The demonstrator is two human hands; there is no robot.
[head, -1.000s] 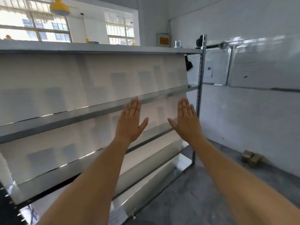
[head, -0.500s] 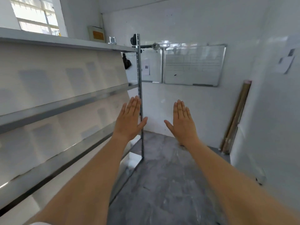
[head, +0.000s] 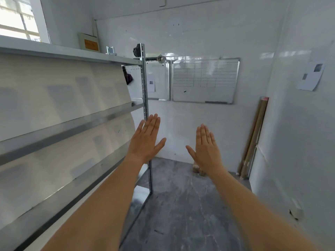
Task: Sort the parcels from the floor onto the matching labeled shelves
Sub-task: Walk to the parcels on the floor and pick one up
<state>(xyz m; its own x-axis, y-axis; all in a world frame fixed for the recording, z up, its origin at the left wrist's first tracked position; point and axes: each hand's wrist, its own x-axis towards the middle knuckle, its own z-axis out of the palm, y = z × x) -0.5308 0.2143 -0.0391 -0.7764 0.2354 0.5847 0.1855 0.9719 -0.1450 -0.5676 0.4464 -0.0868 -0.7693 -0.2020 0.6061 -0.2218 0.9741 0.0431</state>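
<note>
My left hand [head: 146,140] and my right hand [head: 206,151] are both held out in front of me, palms away, fingers straight, holding nothing. A metal shelving rack [head: 72,122] with several slanted shelves fills the left side; its labels are blurred. Small brown parcels [head: 197,169] lie on the grey floor by the far wall, partly hidden behind my right wrist.
The rack's upright post [head: 146,113] stands just behind my left hand. Two whiteboards [head: 204,80] hang on the far wall. Brown cardboard tubes [head: 253,138] lean in the right corner. A white wall [head: 299,142] runs close on the right. Grey floor [head: 181,205] stretches ahead.
My view has swung right, away from the rack front toward the far wall and floor. Both hands stay raised and flat, and the parcels are now behind my right wrist.
</note>
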